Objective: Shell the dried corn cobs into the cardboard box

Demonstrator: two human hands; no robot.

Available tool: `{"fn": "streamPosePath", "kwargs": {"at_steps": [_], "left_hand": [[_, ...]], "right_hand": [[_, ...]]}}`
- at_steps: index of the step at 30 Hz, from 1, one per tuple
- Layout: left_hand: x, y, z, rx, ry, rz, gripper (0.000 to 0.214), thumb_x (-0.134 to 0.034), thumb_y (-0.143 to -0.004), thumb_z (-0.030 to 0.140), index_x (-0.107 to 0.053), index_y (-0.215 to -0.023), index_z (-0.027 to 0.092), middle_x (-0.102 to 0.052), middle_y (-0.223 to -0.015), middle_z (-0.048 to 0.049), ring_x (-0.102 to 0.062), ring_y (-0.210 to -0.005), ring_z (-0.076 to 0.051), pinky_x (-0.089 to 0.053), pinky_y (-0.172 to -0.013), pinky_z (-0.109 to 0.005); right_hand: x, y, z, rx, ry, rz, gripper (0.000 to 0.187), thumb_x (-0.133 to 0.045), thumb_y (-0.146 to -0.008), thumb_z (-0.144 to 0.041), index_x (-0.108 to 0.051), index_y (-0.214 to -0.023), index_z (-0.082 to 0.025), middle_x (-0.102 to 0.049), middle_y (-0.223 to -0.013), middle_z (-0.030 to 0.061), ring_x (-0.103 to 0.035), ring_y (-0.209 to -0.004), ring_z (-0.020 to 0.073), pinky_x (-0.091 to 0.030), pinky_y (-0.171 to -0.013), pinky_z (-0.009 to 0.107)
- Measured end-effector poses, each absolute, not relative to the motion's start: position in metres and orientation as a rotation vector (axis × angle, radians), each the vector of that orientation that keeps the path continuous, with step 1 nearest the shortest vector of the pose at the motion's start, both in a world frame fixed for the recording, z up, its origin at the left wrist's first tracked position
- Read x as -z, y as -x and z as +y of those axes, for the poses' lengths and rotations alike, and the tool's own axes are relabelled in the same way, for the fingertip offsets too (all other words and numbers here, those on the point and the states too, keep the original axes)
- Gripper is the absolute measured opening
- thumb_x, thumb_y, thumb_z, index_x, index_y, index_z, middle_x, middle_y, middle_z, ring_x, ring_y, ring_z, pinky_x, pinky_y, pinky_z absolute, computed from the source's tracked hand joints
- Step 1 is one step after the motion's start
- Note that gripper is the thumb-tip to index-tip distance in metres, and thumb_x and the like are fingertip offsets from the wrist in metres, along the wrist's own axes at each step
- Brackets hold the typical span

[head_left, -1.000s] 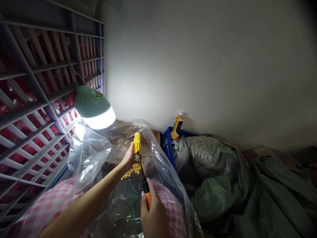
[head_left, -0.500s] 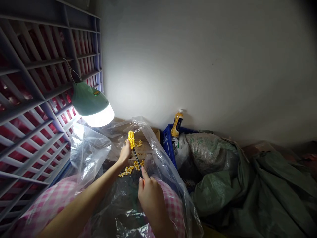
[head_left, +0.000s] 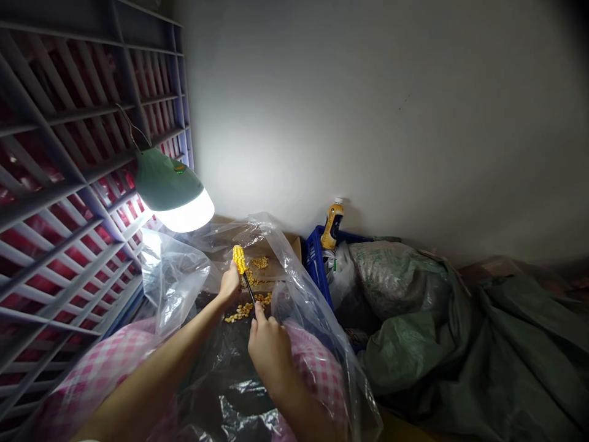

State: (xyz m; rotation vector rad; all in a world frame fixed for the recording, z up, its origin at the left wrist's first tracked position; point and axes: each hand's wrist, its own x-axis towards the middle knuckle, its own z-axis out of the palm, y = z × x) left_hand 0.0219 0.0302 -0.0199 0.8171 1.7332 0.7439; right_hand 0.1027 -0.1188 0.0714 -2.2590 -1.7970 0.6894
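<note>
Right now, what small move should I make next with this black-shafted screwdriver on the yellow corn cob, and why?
Probably work the black-shafted screwdriver a little further along a kernel row of the yellow corn cob. Your left hand grips the cob, your right hand holds the tool against it, kernels remain on the cob, and loose yellow kernels already lie below on the clear plastic sheet.

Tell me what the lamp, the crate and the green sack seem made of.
The lamp looks like smooth, glossy green plastic above a glowing white cover. The crate seems to be moulded blue plastic, going by its even colour and slatted side. The green sack looks like dull woven plastic, creased and soft, though the weave is unclear.
</note>
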Motion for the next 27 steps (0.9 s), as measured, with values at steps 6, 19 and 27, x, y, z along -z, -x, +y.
{"fn": "streamPosePath", "kwargs": {"at_steps": [6,19,27], "left_hand": [[0.023,-0.019,0.032,-0.713,-0.832,1.757,0.055,-0.024,-0.085,0.044,-0.063,-0.085,0.005,-0.066,-0.074,-0.0179,-0.063,-0.064,-0.025,-0.045,-0.05,-0.028],[0.027,-0.015,0.034,-0.668,-0.864,1.816,0.056,-0.023,-0.085,0.043,-0.063,-0.082,0.004,-0.066,-0.093,-0.0226,-0.063,-0.086,-0.028,-0.048,-0.061,-0.028],[0.029,-0.013,0.035,-0.644,-0.881,1.839,0.056,-0.02,-0.086,0.041,-0.064,-0.082,0.006,-0.067,-0.088,-0.0211,-0.064,-0.081,-0.027,-0.049,-0.061,-0.03]], "right_hand": [[-0.068,-0.117,-0.103,-1.515,2.033,-1.13,0.049,-0.028,-0.088,-0.028,-0.031,-0.136,-0.019,-0.061,-0.069,0.0041,-0.048,-0.038,0.0096,-0.041,-0.041,0.023],[-0.06,-0.125,-0.092,-1.604,1.961,-1.108,0.049,-0.03,-0.087,-0.03,-0.031,-0.136,-0.021,-0.059,-0.067,0.0027,-0.045,-0.037,0.0086,-0.036,-0.038,0.02],[-0.069,-0.114,-0.093,-0.707,2.159,-1.981,0.045,-0.04,-0.081,-0.018,-0.05,-0.125,-0.013,-0.066,-0.09,0.0186,-0.062,-0.082,0.0269,-0.045,-0.07,0.035]]}}
